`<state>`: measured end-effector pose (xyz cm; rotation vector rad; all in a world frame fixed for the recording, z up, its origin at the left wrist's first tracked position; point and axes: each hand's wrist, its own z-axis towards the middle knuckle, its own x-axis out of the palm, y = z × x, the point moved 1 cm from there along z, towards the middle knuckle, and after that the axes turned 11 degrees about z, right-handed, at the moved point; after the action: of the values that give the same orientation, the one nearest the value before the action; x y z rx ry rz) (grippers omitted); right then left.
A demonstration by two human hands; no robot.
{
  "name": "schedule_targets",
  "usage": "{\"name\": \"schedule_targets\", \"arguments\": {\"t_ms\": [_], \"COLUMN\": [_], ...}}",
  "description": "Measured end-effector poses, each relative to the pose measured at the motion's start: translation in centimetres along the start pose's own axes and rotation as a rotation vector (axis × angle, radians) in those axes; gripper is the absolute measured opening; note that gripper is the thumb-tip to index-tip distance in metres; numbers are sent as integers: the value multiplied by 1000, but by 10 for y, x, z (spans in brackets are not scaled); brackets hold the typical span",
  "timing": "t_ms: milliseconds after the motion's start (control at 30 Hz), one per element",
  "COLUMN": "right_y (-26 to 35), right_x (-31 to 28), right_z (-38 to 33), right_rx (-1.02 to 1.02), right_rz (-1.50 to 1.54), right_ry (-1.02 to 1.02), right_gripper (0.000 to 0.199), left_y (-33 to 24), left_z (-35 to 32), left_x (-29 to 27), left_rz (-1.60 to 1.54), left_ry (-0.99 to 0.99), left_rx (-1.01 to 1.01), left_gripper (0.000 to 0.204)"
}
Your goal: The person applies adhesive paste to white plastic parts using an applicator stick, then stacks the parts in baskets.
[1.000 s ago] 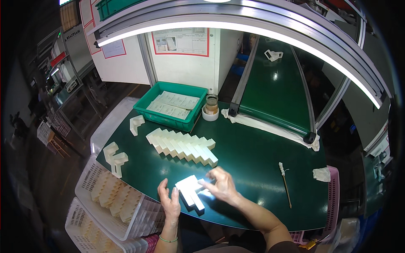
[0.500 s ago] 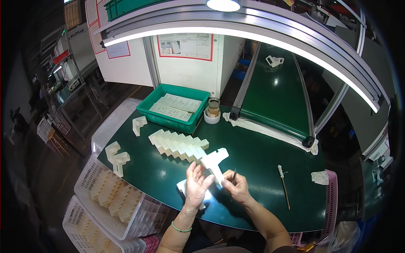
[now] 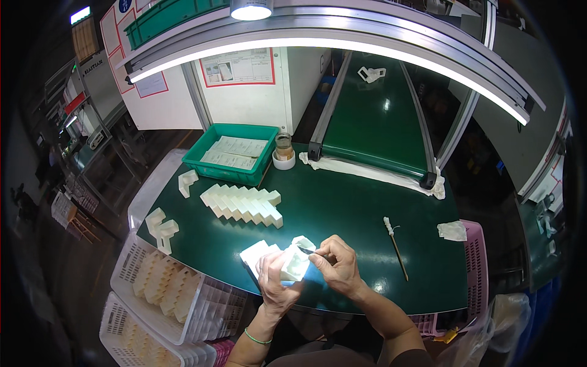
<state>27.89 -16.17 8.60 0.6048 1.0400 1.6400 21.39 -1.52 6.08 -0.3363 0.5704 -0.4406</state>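
Note:
My left hand (image 3: 275, 284) grips a white angular plastic part (image 3: 296, 265), whose hollow side faces up under the lamp's light. In my right hand (image 3: 337, 266) is a small, slim dark tool (image 3: 306, 251), pinched with its tip against the part's upper edge. Its exact kind is too small to tell. Another white part (image 3: 254, 252) lies on the green table just left of my left hand, which partly covers it. Beyond my hands, several nested white parts (image 3: 241, 205) form a zigzag row.
Loose white pieces lie at left (image 3: 187, 182) (image 3: 162, 230). Behind the row are a green bin (image 3: 269, 164) with paper sheets and a glass jar (image 3: 284, 145). A cloth-tipped stick (image 3: 398, 257) lies right. White crates (image 3: 199, 318) stand lower left; a conveyor (image 3: 379, 122) runs behind.
The held part has been turned and drawn lower, nearer me. My left hand has closed round it, and my right hand has brought the dark tool onto its edge. The view has shifted right.

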Motion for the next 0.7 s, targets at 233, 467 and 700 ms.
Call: {"name": "schedule_targets", "arguments": {"t_ms": [233, 467, 700], "right_y": [-5, -20, -57], "right_x": [-4, 18, 49], "right_z": [-13, -34, -20], "right_rx": [-34, 416, 932], "right_rz": [80, 511, 496], "right_ry": [-95, 229, 368], "right_gripper": [18, 13, 17], "left_y": [-13, -1, 104], "left_z": [-11, -15, -20], "left_x": [3, 12, -17], "left_rz": [-534, -686, -112], "left_ry": [162, -27, 90], "left_rx": [-560, -609, -785], "left_gripper": [50, 67, 33]}}
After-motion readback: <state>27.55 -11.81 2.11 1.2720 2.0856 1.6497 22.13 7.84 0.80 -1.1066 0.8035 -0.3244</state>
